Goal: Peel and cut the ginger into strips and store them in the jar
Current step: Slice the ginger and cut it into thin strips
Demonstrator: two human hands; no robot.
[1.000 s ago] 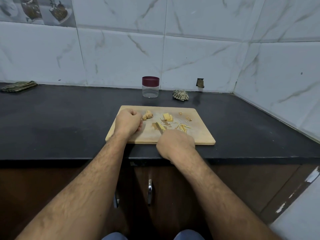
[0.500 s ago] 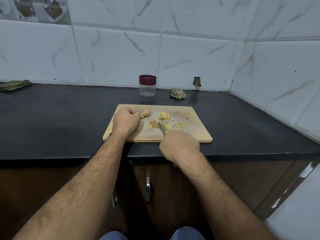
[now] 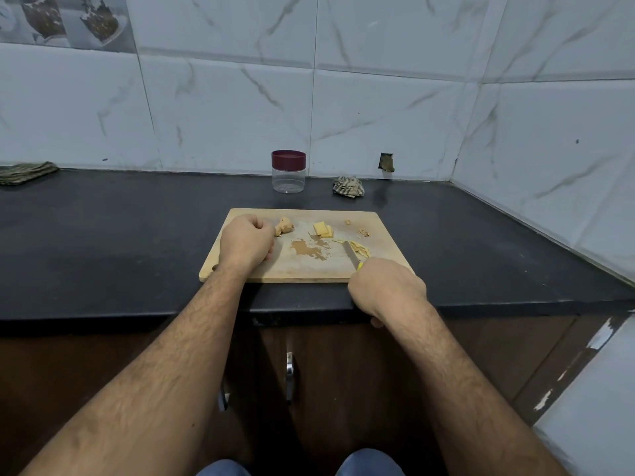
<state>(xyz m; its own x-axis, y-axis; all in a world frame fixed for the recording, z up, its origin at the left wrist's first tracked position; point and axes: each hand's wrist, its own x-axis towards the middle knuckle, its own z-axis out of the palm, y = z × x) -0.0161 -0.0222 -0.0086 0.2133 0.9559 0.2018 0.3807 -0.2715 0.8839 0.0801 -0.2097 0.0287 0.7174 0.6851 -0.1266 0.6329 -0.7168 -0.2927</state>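
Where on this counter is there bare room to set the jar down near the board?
Bare counter lies left of the cutting board, and between the board and the jar. The board is crowded: ginger slices, strips, knife, both hands.

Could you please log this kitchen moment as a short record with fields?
surface: wooden cutting board on black counter
left hand: fist resting on board, beside ginger chunk
right hand: grips knife, blade against ginger strips
slices: flat ginger slices mid-board
jar: at the wall, lid on, looks empty
cloths: crumpled rag; folded cloth
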